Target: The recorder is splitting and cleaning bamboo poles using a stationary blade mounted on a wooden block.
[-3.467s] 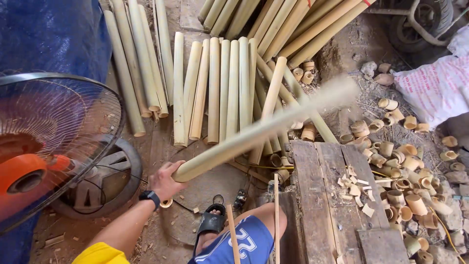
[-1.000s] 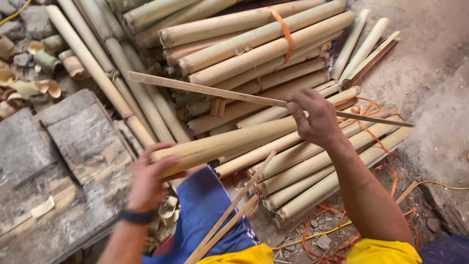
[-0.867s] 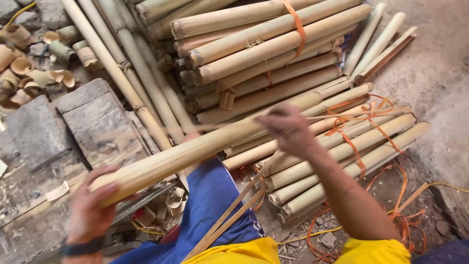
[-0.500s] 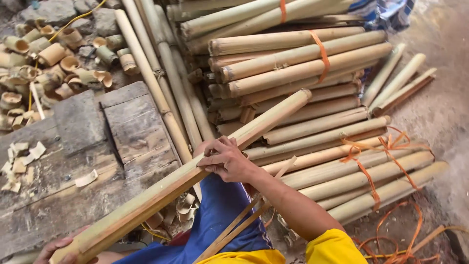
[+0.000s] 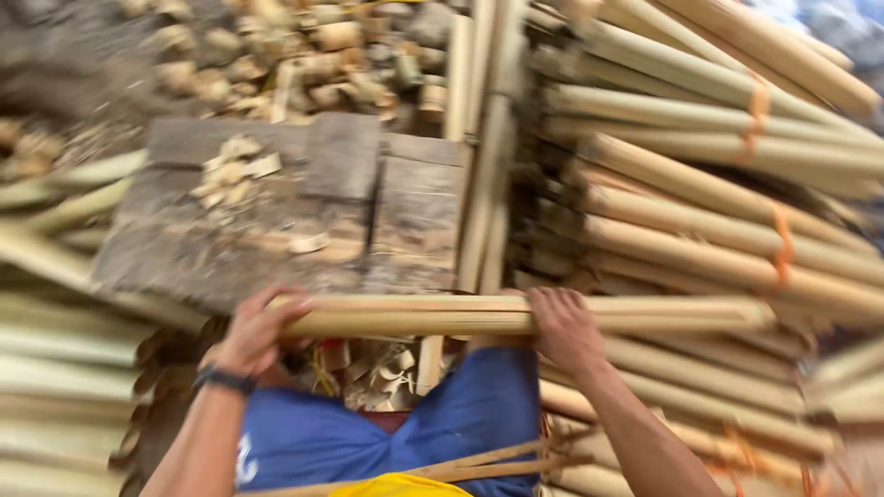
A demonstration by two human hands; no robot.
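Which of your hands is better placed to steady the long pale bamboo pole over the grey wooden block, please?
Probably the left hand: it grips the long pale bamboo pole at its near end, beside the grey wooden block. The right hand holds mid-pole, nearer the stacked bundles.

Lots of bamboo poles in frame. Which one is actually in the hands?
The pole lying crosswise above the lap: left hand grips its near end, right hand its middle. The others sit in stacks, some tied with orange bands, untouched.
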